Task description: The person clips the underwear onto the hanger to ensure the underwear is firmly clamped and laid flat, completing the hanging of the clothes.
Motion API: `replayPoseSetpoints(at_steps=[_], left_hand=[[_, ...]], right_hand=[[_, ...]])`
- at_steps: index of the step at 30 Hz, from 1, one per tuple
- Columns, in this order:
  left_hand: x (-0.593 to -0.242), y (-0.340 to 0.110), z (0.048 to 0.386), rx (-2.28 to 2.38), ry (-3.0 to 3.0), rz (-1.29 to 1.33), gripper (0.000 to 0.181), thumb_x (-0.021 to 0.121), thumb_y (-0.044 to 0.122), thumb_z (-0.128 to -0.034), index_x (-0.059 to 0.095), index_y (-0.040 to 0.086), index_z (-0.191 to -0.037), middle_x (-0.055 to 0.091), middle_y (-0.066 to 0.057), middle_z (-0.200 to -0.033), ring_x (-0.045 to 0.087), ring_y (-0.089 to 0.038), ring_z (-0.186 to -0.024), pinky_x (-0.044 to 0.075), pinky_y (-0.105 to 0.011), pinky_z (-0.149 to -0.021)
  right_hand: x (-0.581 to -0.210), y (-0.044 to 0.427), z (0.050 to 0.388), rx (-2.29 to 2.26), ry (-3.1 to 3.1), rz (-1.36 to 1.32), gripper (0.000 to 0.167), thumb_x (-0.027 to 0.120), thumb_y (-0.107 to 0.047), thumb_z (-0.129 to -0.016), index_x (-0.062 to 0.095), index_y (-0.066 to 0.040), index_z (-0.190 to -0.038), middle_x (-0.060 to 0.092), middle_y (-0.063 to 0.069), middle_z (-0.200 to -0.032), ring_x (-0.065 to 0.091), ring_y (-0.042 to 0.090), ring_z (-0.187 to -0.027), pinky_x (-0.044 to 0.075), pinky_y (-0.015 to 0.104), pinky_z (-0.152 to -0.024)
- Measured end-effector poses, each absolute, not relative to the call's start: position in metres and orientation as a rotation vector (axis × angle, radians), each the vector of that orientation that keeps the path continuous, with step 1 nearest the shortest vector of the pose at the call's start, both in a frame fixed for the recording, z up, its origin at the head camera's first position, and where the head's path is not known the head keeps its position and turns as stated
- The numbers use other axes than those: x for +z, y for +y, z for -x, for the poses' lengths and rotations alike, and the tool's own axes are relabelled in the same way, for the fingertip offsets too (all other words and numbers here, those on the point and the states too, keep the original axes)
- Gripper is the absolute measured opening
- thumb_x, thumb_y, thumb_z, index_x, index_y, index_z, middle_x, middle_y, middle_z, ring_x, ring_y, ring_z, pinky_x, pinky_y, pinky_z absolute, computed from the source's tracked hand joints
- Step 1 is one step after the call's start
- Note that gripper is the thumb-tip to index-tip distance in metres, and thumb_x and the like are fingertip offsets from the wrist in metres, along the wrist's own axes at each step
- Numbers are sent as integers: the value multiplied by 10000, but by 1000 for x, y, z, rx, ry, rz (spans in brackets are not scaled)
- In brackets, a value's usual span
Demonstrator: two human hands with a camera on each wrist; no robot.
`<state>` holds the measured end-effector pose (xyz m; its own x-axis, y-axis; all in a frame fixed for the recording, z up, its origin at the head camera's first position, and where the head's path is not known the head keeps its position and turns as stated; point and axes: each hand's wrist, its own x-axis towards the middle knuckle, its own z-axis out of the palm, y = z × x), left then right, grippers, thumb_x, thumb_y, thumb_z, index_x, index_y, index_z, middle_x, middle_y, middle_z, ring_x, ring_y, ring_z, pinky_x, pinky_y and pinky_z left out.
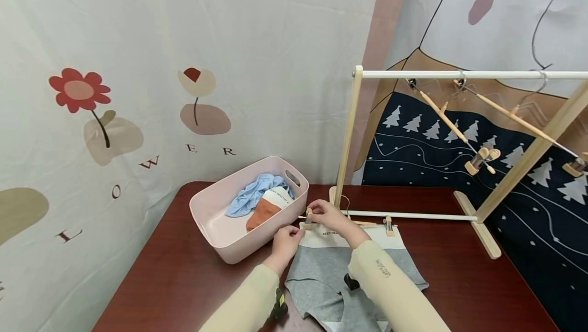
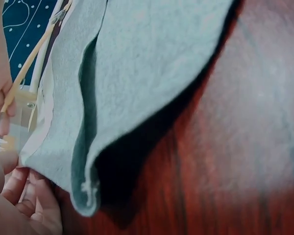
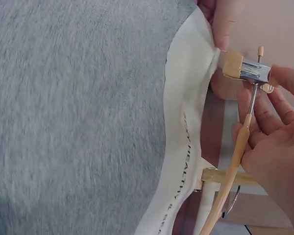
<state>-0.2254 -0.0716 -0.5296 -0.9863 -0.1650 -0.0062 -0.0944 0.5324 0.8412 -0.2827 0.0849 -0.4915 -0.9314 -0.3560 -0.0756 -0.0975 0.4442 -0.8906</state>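
Grey underwear (image 1: 321,265) with a white lettered waistband (image 3: 183,147) lies on the table, one far corner raised in the left hand (image 1: 286,242), which pinches it between thumb and fingers. The right hand (image 1: 332,218) pinches a wooden clip (image 3: 245,67) at the end of a hanger's bar (image 3: 230,181). In the right wrist view that clip is right beside the waistband's corner; whether its jaws touch the cloth I cannot tell. A second clip (image 1: 389,226) sits at the waistband's other end.
Left of the hands stands a pink basket (image 1: 216,230) holding a blue garment (image 1: 257,194) and an orange-and-white one (image 1: 264,213). Behind and to the right is a rack with a white top rail (image 1: 413,74), a lower bar (image 1: 413,215) and hanging clip hangers (image 1: 441,112).
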Motion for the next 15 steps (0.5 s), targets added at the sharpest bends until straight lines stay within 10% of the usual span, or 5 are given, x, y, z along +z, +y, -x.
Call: replayPoseSetpoints(at_steps=[15], left_hand=[[-533, -72, 224, -1478, -2590, -132, 149, 704, 190, -841, 716, 42, -858, 676, -64, -770, 580, -130, -690, 458, -243, -612]], right_hand=[[-479, 90, 284, -1484, 2394, 433, 278, 725, -68, -814, 571, -10, -1038, 639, 96, -945, 616, 166, -871, 520, 293, -758]])
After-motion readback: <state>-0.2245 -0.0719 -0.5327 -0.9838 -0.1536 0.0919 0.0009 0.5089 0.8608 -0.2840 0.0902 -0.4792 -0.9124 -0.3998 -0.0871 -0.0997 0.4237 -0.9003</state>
